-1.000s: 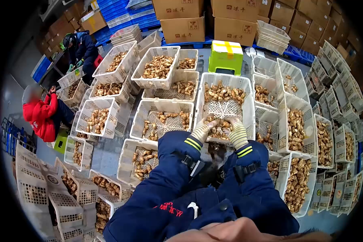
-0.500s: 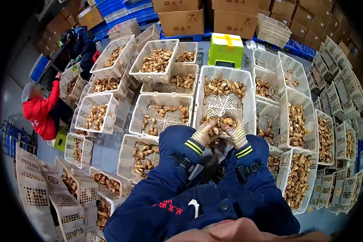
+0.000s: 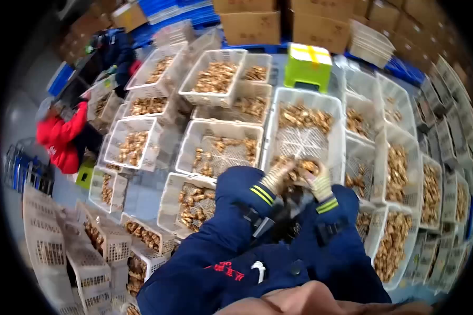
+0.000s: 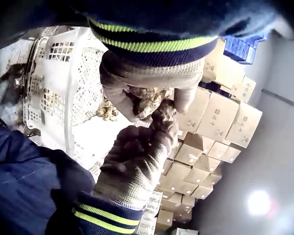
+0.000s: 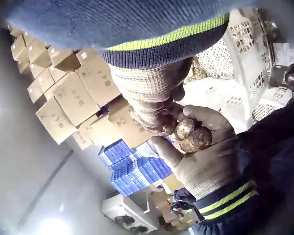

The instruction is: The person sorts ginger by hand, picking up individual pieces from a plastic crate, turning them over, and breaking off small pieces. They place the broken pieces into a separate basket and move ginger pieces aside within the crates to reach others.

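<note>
Both hands wear knitted gloves and meet over the near end of a white plastic crate (image 3: 302, 143). My left hand (image 3: 278, 177), on the left in the head view, cradles stubby brown mushrooms (image 5: 195, 139) in its palm, thumb and fingers bent around them. My right hand (image 3: 319, 185) comes in from the other side. In the left wrist view its curled fingers and thumb pinch a mushroom (image 4: 164, 116) against those in the left hand. More mushrooms (image 3: 306, 116) lie heaped at the crate's far end, and its middle shows bare lattice.
Mushroom-filled crates crowd both sides, such as a left crate (image 3: 181, 157) and a right crate (image 3: 399, 210). A green stool (image 3: 308, 65) stands behind the work crate. Cardboard boxes (image 3: 249, 27) are stacked at the back. A person in red (image 3: 63, 137) sits at left, another in dark clothes (image 3: 115, 52) beyond.
My hands were apart over mushrooms at the crate's near end; they have risen, drawn together and now hold mushrooms between them. The scene has shifted right in the head view. The person in red raised an arm.
</note>
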Demonstrator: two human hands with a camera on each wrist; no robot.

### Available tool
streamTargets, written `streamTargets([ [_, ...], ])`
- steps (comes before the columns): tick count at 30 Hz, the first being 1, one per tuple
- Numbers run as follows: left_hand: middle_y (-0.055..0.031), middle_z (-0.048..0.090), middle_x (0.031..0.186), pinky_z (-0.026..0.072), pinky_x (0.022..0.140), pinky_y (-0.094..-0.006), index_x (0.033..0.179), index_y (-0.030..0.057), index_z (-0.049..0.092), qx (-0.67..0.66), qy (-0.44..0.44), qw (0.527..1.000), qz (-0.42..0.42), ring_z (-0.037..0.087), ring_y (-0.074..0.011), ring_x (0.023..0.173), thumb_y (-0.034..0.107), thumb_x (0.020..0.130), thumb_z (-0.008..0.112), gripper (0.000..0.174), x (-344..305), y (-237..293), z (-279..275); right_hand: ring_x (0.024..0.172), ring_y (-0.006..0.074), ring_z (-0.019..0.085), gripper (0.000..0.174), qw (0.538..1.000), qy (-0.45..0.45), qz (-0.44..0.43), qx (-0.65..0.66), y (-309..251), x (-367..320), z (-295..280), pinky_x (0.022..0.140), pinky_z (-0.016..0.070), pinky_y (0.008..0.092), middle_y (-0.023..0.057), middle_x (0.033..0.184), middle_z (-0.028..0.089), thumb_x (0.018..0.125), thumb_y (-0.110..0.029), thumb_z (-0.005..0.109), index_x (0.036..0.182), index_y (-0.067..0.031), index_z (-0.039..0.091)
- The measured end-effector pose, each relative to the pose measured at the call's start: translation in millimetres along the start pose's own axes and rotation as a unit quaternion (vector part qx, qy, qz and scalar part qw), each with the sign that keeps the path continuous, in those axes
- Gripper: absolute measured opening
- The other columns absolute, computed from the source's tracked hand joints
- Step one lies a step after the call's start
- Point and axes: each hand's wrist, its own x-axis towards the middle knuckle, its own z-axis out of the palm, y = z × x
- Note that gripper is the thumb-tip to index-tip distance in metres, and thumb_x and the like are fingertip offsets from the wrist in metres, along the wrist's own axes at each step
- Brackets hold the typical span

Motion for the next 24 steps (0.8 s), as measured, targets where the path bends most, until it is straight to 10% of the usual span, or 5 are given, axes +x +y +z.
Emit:
streamTargets([
  [2,-0.0074,0.061,0.101,0.0535,0.075,-0.0315,0.119,0.0078,0.055,0.051,-0.078,0.993,0.075,0.06,-0.016,0.089,0.025,0.091,0.066,0.035,16.3,-15.5,-24.6,0.093,0.0278,0.065,0.057,0.938,0.021,0.154,0.311,-10.3,-7.0,7.1,0.074,0.0619,0.0402,0.0194,0.111,0.059,0.084,0.001,0.067,0.134,0.0026,0.04],
  [6,-0.0067,0.066,0.09,0.0497,0.063,-0.0272,0.145,0.0047,0.036,0.112,0.048,0.981,0.15,0.059,-0.0122,0.072,0.036,0.083,0.076,0.08,2.3,-9.3,-27.8,0.084,0.0164,0.061,0.052,0.987,0.001,0.063,0.15,31.4,7.7,11.0,0.07,0.0538,0.0273,0.0099,0.106,0.062,0.087,-0.015,0.069,0.132,0.0022,0.047],
  [9,-0.0061,0.065,0.088,0.0499,0.06,-0.0289,0.145,0.0061,0.037,0.095,0.07,0.979,0.164,0.06,-0.0134,0.074,0.034,0.081,0.078,0.081,7.1,-19.1,-28.7,0.062,0.0047,0.051,0.038,0.953,-0.034,0.151,0.259,24.8,1.7,9.5,0.054,0.0421,0.0188,-0.002,0.08,0.056,0.088,-0.017,0.069,0.121,-0.0054,0.055],
  [16,-0.0168,0.058,0.124,0.0469,0.091,-0.0349,0.142,0.0038,0.04,0.249,0.089,0.955,0.135,0.057,-0.0224,0.107,0.035,0.08,0.077,0.079,2.6,-20.3,-32.3,0.06,0.0106,0.056,0.052,0.946,-0.064,0.215,0.232,27.4,4.0,11.9,0.053,0.047,0.0226,0.0032,0.077,0.06,0.087,-0.025,0.07,0.128,-0.0053,0.044],
  [24,-0.0168,0.062,0.114,0.0492,0.086,-0.0349,0.143,0.0028,0.039,0.306,0.1,0.937,0.136,0.06,-0.0226,0.099,0.036,0.079,0.078,0.082,9.5,-23.2,-41.0,0.052,0.0087,0.048,0.038,0.945,-0.056,0.24,0.215,38.7,1.0,12.4,0.045,0.0402,0.0221,-0.0013,0.068,0.055,0.087,-0.032,0.07,0.112,-0.0082,0.055],
])
